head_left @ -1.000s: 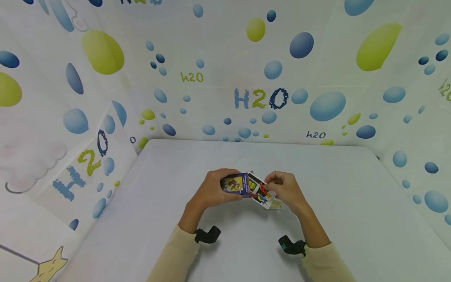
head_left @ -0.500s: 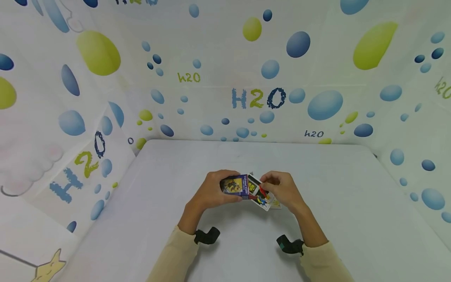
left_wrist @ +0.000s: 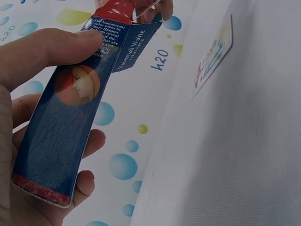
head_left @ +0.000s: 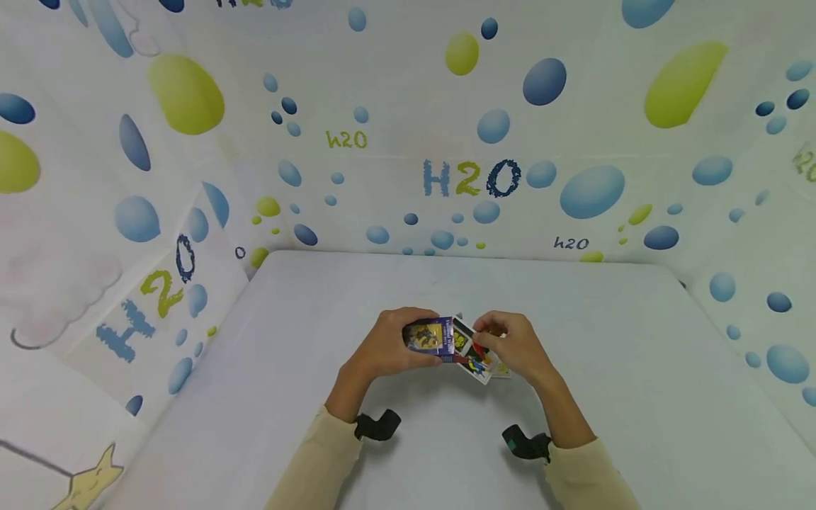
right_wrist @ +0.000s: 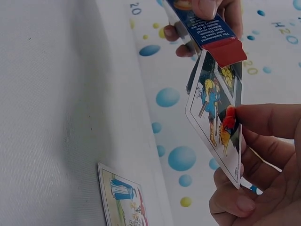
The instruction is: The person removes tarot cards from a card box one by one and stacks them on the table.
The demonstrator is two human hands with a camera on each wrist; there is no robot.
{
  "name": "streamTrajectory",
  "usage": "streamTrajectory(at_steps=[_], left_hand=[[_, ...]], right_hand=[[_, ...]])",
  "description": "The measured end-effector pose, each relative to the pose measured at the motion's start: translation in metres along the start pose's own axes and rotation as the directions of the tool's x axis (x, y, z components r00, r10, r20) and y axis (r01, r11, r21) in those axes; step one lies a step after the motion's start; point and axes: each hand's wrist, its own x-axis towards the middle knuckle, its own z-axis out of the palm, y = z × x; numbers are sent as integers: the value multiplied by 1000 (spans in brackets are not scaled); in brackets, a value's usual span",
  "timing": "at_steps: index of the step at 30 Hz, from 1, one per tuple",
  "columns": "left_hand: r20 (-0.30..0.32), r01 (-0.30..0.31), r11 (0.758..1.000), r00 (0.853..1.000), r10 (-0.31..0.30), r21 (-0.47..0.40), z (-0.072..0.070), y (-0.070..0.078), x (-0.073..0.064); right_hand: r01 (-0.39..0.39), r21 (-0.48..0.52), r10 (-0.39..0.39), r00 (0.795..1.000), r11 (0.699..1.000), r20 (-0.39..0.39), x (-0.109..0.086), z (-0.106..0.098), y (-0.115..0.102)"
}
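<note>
In the head view, both forearms, in cream sleeves point(head_left: 321, 457), reach forward over a white, smooth surface point(head_left: 255, 411), wrists bent inward, a black wrist camera point(head_left: 378, 426) strapped at each. The left hand point(head_left: 382, 347) wraps the left end of a dark blue, rectangular cardboard card box point(head_left: 432, 338), thumb nearer the person and fingers along its far side, covering that end. Just right of the box, the right hand point(head_left: 516, 347) pinches a white-bordered, black-backgrounded printed card point(head_left: 470, 347), which slants from the box's open right end. Beneath that card and partly hidden by it, a pale, colourfully printed card point(head_left: 503, 370) lies right of the box. Behind the box, well apart, stands a white wall covering point(head_left: 395, 85) with blue and green ovals. In the left wrist view, the thumb presses across the box's narrow side, above an orange moon face, and the other fingers curl behind; a glossy red flap point(left_wrist: 115, 10) tops the box. In the right wrist view, that flap hides where the pinched card meets the box; one fingertip rests on the card's face, other fingers curl by its lower corner.
</note>
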Motion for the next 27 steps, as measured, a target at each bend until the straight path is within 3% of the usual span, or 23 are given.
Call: streamTrajectory(at_steps=[27], left_hand=[[-50,28,999,998,-27,16,-6,0,-1]], right_hand=[[-14,6,14,1000,1000,6,2,-3,2]])
